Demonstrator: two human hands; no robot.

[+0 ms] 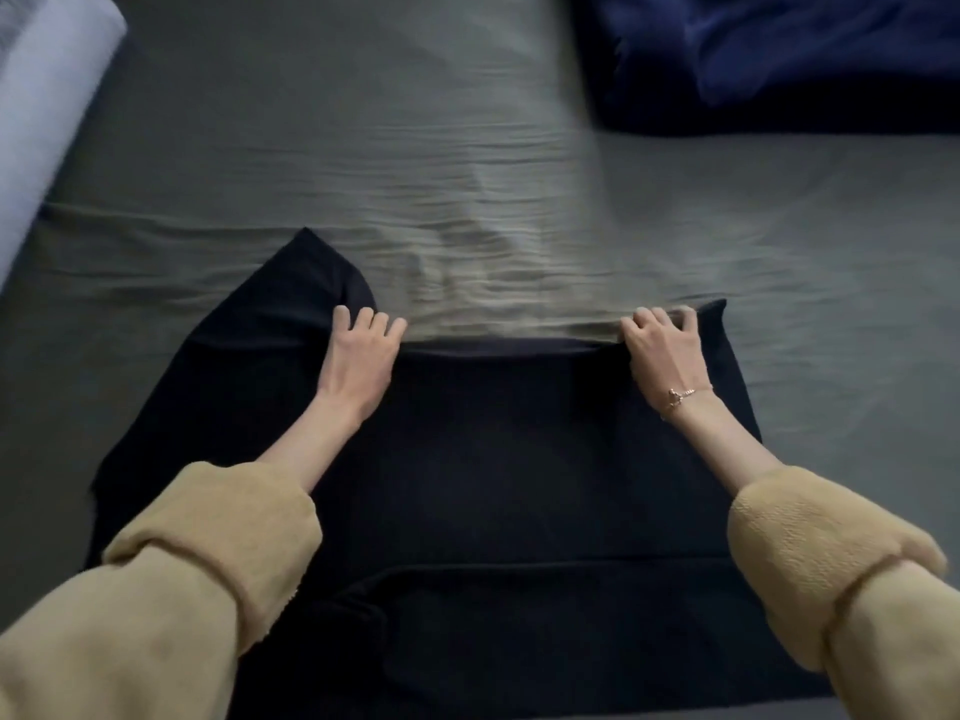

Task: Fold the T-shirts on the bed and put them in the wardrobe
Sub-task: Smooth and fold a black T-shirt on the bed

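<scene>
Left hand (363, 350) and right hand (662, 350) pinch the black T-shirt (493, 459) far edge, mid-frame | body (widthwise edge) lies toward the frame's bottom.

The wide bed with its grey-green, finely wrinkled sheet (467, 122) fills nearly the whole view. Spread flat across its near half lies a black, soft-knit T-shirt (493, 459), its far edge running straight across the sheet — one corner on the left is bunched and tilted up toward the middle of the bed. The sheet just beyond that edge is rucked into a band of small ripples. At the far right corner sits a dark navy, rumpled duvet or pillow (779, 59), well apart from the shirt. Along the left edge rests a pale lavender, smooth rolled cushion or bedding (47, 96) — blurred, its exact nature unclear.
</scene>
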